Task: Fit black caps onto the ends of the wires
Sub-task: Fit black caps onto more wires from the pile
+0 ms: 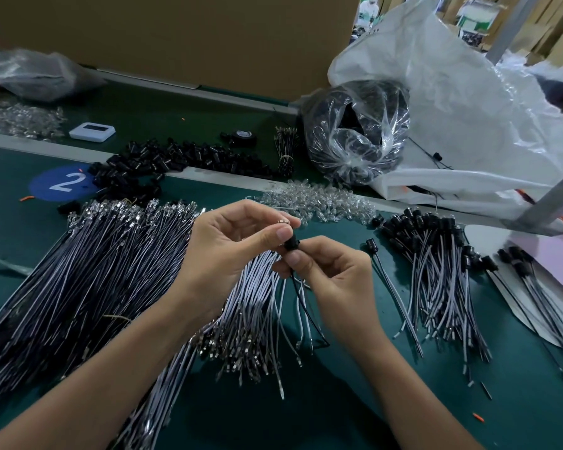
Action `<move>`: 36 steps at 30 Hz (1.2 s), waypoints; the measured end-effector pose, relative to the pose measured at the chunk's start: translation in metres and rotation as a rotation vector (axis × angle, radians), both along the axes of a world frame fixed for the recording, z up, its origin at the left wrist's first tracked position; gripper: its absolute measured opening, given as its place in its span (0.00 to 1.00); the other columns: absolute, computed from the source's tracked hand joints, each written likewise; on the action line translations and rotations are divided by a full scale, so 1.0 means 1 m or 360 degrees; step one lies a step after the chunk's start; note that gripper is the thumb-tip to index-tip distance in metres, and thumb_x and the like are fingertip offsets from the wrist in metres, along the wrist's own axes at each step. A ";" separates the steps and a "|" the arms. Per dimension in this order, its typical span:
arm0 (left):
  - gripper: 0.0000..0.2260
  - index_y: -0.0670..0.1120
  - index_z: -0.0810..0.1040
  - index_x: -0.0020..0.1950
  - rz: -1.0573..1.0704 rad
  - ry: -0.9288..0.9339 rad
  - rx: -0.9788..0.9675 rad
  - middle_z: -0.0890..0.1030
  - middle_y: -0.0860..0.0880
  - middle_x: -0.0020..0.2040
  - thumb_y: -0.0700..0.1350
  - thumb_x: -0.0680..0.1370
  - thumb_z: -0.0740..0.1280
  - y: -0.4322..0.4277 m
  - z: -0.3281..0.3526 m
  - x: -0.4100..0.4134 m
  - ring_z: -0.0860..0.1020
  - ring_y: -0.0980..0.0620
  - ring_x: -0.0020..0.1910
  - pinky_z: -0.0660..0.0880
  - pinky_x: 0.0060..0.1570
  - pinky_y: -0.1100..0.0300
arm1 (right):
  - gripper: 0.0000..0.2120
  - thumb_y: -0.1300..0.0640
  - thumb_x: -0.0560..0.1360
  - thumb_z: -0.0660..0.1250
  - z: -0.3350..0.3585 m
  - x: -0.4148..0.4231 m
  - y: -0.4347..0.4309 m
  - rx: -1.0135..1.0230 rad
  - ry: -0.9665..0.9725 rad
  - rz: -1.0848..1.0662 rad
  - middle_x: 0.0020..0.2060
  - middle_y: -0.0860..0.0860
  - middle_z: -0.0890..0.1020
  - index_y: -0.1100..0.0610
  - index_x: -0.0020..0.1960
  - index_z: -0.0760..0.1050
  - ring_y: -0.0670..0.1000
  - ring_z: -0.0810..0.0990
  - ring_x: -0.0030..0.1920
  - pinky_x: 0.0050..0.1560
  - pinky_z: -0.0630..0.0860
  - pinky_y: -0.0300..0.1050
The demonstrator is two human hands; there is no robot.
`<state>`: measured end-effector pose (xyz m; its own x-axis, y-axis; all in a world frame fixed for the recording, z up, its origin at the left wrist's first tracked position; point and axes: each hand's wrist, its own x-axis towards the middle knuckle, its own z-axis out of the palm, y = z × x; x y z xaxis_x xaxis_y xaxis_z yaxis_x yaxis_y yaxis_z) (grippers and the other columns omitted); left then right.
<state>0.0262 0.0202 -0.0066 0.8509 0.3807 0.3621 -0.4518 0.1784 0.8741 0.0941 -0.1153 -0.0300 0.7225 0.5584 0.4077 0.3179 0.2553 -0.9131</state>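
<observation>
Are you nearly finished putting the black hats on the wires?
Not nearly. Done: the heap of capped grey wires on the right. In hand: left hand and right hand pinch one small black plastic cap. To do: the bigger pile of bare metal-tipped wires.

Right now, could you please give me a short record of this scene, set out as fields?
black cap: between both thumbs
right hand: pinches the cap
left hand: pinches the metal end of the wire, above the cap
uncapped wires: heap on the left
capped wires: heap on the right
loose caps: pile at far left
</observation>
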 end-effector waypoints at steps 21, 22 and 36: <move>0.02 0.48 0.82 0.41 0.0381 0.0047 0.0352 0.86 0.48 0.42 0.42 0.72 0.74 -0.005 -0.009 0.000 0.83 0.54 0.40 0.77 0.42 0.65 | 0.02 0.62 0.72 0.74 -0.001 0.000 -0.001 -0.0375 -0.0496 -0.0417 0.36 0.44 0.86 0.57 0.43 0.85 0.44 0.84 0.38 0.42 0.79 0.47; 0.02 0.48 0.82 0.41 0.0387 0.0049 0.0368 0.86 0.49 0.42 0.42 0.72 0.74 -0.006 -0.009 0.000 0.83 0.54 0.40 0.77 0.42 0.66 | 0.02 0.62 0.72 0.75 -0.001 0.001 -0.001 -0.0383 -0.0497 -0.0423 0.35 0.45 0.86 0.57 0.43 0.85 0.43 0.84 0.38 0.42 0.80 0.45; 0.15 0.45 0.81 0.53 -0.0101 0.0231 0.0274 0.86 0.46 0.49 0.42 0.68 0.76 -0.002 -0.004 -0.002 0.84 0.51 0.46 0.79 0.44 0.62 | 0.05 0.62 0.74 0.72 -0.004 0.006 -0.004 -0.0245 -0.0244 -0.0228 0.38 0.52 0.87 0.62 0.45 0.85 0.50 0.86 0.42 0.47 0.82 0.49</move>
<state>0.0241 0.0187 -0.0109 0.9191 0.2680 0.2890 -0.3116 0.0449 0.9492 0.1004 -0.1193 -0.0335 0.7350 0.5187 0.4366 0.4785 0.0594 -0.8761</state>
